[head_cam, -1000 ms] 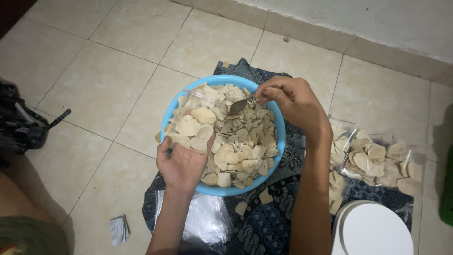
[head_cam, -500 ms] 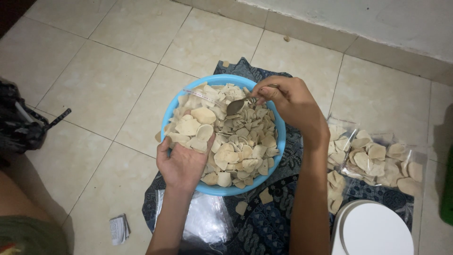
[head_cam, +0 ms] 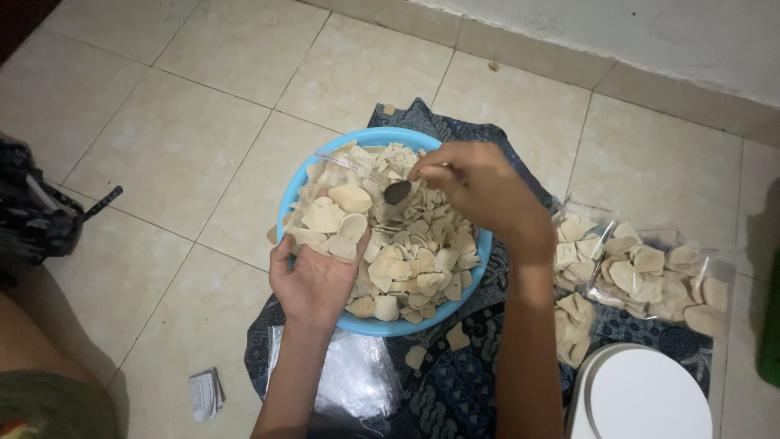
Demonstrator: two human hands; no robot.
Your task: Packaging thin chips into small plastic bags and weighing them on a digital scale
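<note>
One blue bowl (head_cam: 296, 183) of pale crackers (head_cam: 406, 260), two hands.
Our right hand (head_cam: 479, 191) pinches one spoon (head_cam: 397, 192); left hand (head_cam: 313, 280) lies open, cupping crackers; filled clear bags (head_cam: 650, 272) at three o'clock.

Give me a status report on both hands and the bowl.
Left hand cupped at blue bowl rim, on the crackers. Right hand shut on spoon over the pile. Filled bags lie right, apart.

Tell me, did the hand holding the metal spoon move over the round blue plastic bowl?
Yes, slightly. The right hand and its metal spoon slid a little toward the near rim of the round blue plastic bowl.
</note>
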